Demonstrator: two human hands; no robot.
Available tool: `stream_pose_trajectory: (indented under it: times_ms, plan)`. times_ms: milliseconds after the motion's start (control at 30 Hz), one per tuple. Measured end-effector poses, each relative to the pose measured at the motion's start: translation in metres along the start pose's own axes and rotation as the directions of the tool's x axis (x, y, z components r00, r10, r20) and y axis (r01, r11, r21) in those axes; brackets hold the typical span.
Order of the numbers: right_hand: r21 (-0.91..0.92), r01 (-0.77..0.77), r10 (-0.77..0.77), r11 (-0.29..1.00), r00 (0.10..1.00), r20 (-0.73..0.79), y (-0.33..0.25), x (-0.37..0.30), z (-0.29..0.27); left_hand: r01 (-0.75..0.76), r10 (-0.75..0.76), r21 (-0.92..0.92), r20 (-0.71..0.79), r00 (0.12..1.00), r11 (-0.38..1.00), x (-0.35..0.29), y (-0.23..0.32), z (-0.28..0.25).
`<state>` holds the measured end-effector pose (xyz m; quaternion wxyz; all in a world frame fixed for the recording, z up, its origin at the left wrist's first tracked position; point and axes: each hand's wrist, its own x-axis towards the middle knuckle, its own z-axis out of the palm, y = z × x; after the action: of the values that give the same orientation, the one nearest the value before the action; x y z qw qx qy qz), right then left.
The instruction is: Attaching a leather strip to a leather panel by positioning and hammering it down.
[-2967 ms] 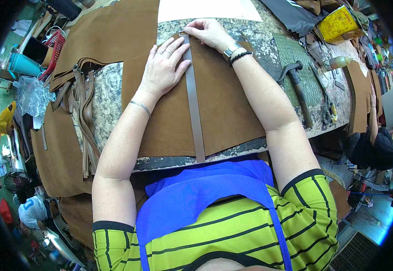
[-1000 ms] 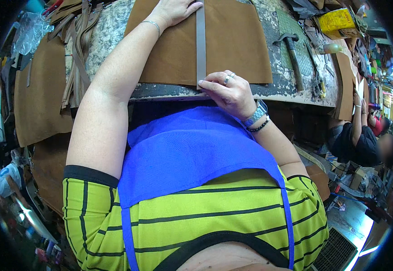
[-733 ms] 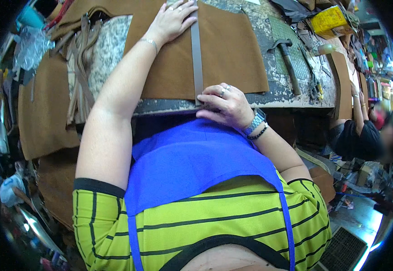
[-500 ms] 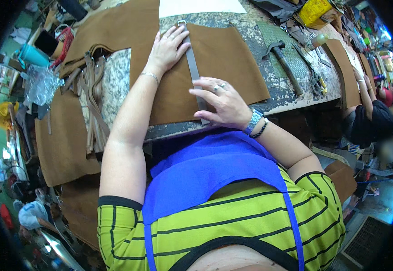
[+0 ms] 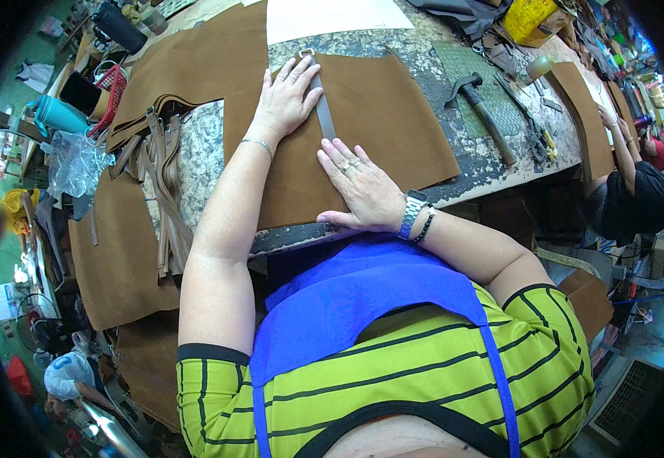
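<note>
A brown leather panel (image 5: 393, 114) lies flat at the table's near edge. Down its middle runs a narrow grey-brown strap (image 5: 325, 118), with a metal buckle (image 5: 306, 53) at its far end. My left hand (image 5: 289, 101) lies flat beside the upper strap, fingertips just below the buckle and partly over the strap. Flat on the panel, fingers stretched and thumb apart, my right hand (image 5: 366, 189) covers the strap's lower part. Neither hand grips anything.
A hammer (image 5: 481, 114) rests on a green mat (image 5: 454, 65) to the right, near pliers (image 5: 542, 137). Several leather straps (image 5: 165, 175) hang over the edge at left. A white sheet (image 5: 332, 21) lies beyond the panel. Another person's arm (image 5: 623, 149) shows far right.
My right hand has come down flat over the strap's lower part, fingers now straight toward the far side. My left hand stays by the buckle. The view has shifted slightly.
</note>
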<state>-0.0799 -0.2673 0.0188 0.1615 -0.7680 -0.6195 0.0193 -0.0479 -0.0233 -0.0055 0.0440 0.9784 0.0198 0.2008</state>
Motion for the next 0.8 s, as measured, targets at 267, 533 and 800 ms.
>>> stream_pose_trajectory:
  times_ms: [267, 533, 800]
  plan:
    - [0.065, -0.013, 0.013, 0.998, 1.000, -0.005, 0.004, -0.006, -0.010, -0.006, 0.006, -0.011, 0.018, 1.000, 1.000, -0.005, -0.001, -0.001]
    - [-0.154, -0.685, 0.589, 0.712, 0.702, -0.400, 0.165, -0.098, -0.086, 0.011, 0.025, -0.165, 0.213, 0.977, 0.986, -0.081, 0.070, -0.048]
    - [0.308, -0.616, 0.685, 0.725, 0.691, -0.231, 0.167, -0.065, -0.094, 0.049, -0.013, -0.236, 0.152, 0.988, 0.971, -0.156, 0.127, -0.080]
